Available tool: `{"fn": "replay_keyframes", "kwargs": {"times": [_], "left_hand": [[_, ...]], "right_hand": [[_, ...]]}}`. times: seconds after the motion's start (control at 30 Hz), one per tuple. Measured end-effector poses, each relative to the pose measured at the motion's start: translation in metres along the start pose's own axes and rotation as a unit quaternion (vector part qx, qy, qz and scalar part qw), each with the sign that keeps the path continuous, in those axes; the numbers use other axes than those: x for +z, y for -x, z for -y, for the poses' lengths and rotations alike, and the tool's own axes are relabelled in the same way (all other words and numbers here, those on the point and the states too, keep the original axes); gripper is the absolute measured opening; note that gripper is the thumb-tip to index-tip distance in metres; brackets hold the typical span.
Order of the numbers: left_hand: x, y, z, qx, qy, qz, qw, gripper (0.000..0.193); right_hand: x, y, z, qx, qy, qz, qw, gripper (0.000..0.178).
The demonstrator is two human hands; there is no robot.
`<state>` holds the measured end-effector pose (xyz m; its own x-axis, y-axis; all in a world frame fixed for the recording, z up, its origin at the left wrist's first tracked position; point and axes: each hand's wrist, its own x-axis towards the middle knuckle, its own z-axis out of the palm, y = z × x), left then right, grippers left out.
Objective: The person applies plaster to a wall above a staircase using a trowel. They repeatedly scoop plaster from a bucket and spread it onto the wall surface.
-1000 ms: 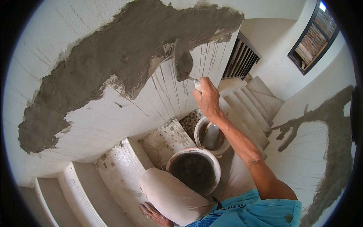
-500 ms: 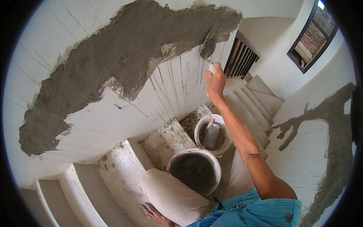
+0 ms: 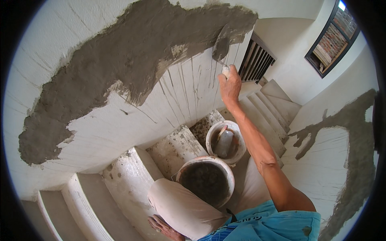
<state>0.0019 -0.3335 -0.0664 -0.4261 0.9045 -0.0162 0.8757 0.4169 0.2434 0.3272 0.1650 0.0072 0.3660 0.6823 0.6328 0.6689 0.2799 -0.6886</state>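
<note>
Trowel (image 3: 221,43), upper middle of frame, blade looks laid on lower edge of grey mortar patch (image 3: 120,56), near patch's right end. Right hand (image 3: 230,85): grip clamped round trowel handle. Advise blade nearly flat, leading edge slightly lifted, even pressure; feather edge onto white wall (image 3: 104,130). Left hand (image 3: 165,227), bottom of frame: fingers apart, seemingly propped on stair step (image 3: 128,180); useful brace. Bucket (image 3: 231,178), lower middle: within easy reach; keep loads small.

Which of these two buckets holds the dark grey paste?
The bucket beside the left knee; the other bucket, nearer the right hand, contains a handled object.
</note>
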Motion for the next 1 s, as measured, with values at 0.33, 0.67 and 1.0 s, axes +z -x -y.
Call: {"fn": "replay_keyframes", "kwargs": {"times": [0.33,0.67,1.0], "left_hand": [[0.032,0.007,0.018,0.042,0.012,-0.104,0.994,0.094],[0.012,0.005,0.009,-0.022,0.017,-0.025,0.999,0.085],[0.028,0.006,0.012,0.017,-0.013,-0.089,0.996,0.094]], "right_hand": [[0.006,0.049,0.036,-0.071,-0.061,0.074,0.993,0.03],[0.024,0.044,0.05,-0.054,-0.021,0.033,0.998,0.029],[0.015,0.041,0.058,-0.053,-0.025,0.036,0.998,0.032]]}}
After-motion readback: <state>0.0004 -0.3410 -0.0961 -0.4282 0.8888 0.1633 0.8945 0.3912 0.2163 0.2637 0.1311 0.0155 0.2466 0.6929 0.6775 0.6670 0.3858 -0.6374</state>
